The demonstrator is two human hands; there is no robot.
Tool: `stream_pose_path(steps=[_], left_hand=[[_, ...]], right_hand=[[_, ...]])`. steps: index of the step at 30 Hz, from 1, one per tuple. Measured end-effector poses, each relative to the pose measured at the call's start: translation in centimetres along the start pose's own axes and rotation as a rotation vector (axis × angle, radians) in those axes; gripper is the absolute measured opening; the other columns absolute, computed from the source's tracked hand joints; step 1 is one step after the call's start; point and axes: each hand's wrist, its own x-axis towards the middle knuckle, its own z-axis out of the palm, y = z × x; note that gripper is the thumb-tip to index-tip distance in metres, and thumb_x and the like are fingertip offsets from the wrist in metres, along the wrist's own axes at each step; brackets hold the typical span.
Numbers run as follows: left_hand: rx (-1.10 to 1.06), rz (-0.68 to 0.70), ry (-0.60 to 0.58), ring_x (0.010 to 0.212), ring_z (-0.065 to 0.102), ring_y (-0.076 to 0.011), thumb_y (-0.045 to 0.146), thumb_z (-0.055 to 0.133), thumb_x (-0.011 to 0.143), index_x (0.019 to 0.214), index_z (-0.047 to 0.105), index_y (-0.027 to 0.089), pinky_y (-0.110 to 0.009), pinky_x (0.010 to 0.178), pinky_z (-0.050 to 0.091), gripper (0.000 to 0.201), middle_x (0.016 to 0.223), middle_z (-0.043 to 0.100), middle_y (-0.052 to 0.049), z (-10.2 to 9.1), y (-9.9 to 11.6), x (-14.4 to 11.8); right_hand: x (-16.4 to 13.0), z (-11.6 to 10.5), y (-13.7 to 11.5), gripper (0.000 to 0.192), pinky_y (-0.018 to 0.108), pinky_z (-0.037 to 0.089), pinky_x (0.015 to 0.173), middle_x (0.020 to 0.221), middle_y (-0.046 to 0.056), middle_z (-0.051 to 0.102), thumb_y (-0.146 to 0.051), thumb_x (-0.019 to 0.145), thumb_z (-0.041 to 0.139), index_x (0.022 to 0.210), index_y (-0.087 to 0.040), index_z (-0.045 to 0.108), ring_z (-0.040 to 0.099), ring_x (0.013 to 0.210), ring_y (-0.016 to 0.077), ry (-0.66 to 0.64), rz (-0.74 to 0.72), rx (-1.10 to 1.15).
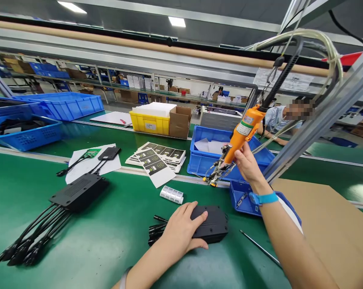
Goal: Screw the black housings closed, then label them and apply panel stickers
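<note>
My right hand (248,164) is closed around the lower body of an orange electric screwdriver (244,129), which hangs tilted from a black coiled cord. A cluster of metal parts and thin wires surrounds its lower end, above the bench. On the green mat, my left hand (180,228) grips a black box (214,223) with its fingers across the top and its thumb along the near side. Small round marks, perhaps screws or holes, dot the box's lid. Black cable ends (157,233) stick out beside my left wrist. Just behind lies a roll of white labels (172,194).
Another black box with cables (79,192) lies left. Printed sheets (156,162) and a blue bin (196,160) stand behind. A small blue tray (238,204), a metal rod (260,245) and cardboard (326,224) are on the right. A slanted metal post (320,124) rises there; a person sits beyond.
</note>
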Motion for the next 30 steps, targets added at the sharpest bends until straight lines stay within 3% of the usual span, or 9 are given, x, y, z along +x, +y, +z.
stream_pose_path(steps=[2, 4, 7, 11, 16, 18, 23, 30], left_hand=[[0.019, -0.003, 0.014, 0.119, 0.057, -0.0380, 0.052, 0.086, 0.062, 0.134, 0.059, 0.022, -0.052, 0.096, 0.053, 0.083, 0.134, 0.055, -0.021, 0.1, 0.2, -0.1], [0.014, -0.007, 0.036, 0.115, 0.059, -0.0359, 0.048, 0.086, 0.064, 0.132, 0.059, 0.022, -0.049, 0.092, 0.056, 0.078, 0.131, 0.057, -0.020, 0.2, 0.4, -0.1], [0.009, -0.014, 0.066, 0.116, 0.059, -0.0351, 0.047, 0.087, 0.064, 0.128, 0.061, 0.023, -0.050, 0.093, 0.055, 0.073, 0.131, 0.057, -0.018, 0.4, 0.4, -0.3], [-0.029, -0.011, 0.086, 0.119, 0.057, -0.0377, 0.061, 0.081, 0.063, 0.125, 0.064, 0.023, -0.056, 0.097, 0.051, 0.075, 0.134, 0.055, -0.019, 0.4, 0.2, -0.5], [-0.078, -0.042, 0.077, 0.119, 0.058, -0.0358, 0.049, 0.081, 0.072, 0.126, 0.064, 0.024, -0.051, 0.095, 0.053, 0.062, 0.134, 0.053, -0.018, 0.2, 0.2, -0.7], [-0.101, -0.040, 0.087, 0.115, 0.060, -0.0334, 0.047, 0.082, 0.072, 0.125, 0.064, 0.024, -0.048, 0.094, 0.054, 0.060, 0.131, 0.055, -0.016, 0.3, 0.2, -0.7], [-0.115, -0.028, 0.120, 0.112, 0.060, -0.0315, 0.047, 0.080, 0.074, 0.125, 0.063, 0.026, -0.047, 0.092, 0.055, 0.057, 0.128, 0.055, -0.013, 0.5, 0.0, -0.6], [-0.115, -0.021, 0.108, 0.110, 0.060, -0.0329, 0.045, 0.082, 0.072, 0.124, 0.064, 0.024, -0.048, 0.091, 0.055, 0.060, 0.128, 0.054, -0.016, 0.6, 0.0, -0.6]], right_hand=[[1.1, 1.0, -0.3, 0.069, 0.035, 0.056, 0.072, 0.091, 0.004, 0.064, -0.072, 0.057, 0.069, 0.102, -0.021, 0.055, 0.065, 0.085, 0.0195, -0.062, 0.001, 0.078], [1.1, 2.0, -0.3, 0.062, 0.032, 0.053, 0.054, 0.070, -0.001, 0.058, -0.070, 0.059, 0.067, 0.095, -0.020, 0.056, 0.060, 0.061, 0.0163, -0.069, -0.002, 0.143], [-0.1, 2.8, -1.0, 0.056, 0.026, 0.045, 0.042, 0.059, -0.006, 0.051, -0.063, 0.068, 0.065, 0.103, -0.020, 0.058, 0.051, 0.045, 0.0120, -0.018, -0.033, 0.209], [-2.0, 2.4, -4.5, 0.057, 0.023, 0.041, 0.037, 0.057, -0.006, 0.052, -0.059, 0.077, 0.063, 0.119, -0.020, 0.059, 0.050, 0.042, 0.0116, 0.003, -0.063, 0.235], [-3.1, 2.0, -8.5, 0.040, 0.023, 0.043, 0.039, 0.056, -0.005, 0.052, -0.041, 0.074, 0.070, 0.107, -0.019, 0.066, 0.049, 0.041, 0.0103, 0.057, -0.105, 0.202], [-3.4, 2.4, -8.6, 0.039, 0.023, 0.043, 0.040, 0.055, -0.005, 0.051, -0.045, 0.077, 0.066, 0.106, -0.018, 0.066, 0.048, 0.041, 0.0098, 0.112, -0.133, 0.206], [-4.2, 3.1, -7.2, 0.063, 0.024, 0.038, 0.036, 0.055, -0.001, 0.052, -0.071, 0.086, 0.040, 0.106, -0.018, 0.067, 0.049, 0.039, 0.0120, 0.176, -0.188, 0.204], [-4.9, 3.4, -6.8, 0.057, 0.025, 0.034, 0.031, 0.054, -0.002, 0.047, -0.071, 0.087, 0.040, 0.100, -0.021, 0.064, 0.051, 0.038, 0.0154, 0.170, -0.173, 0.174]])
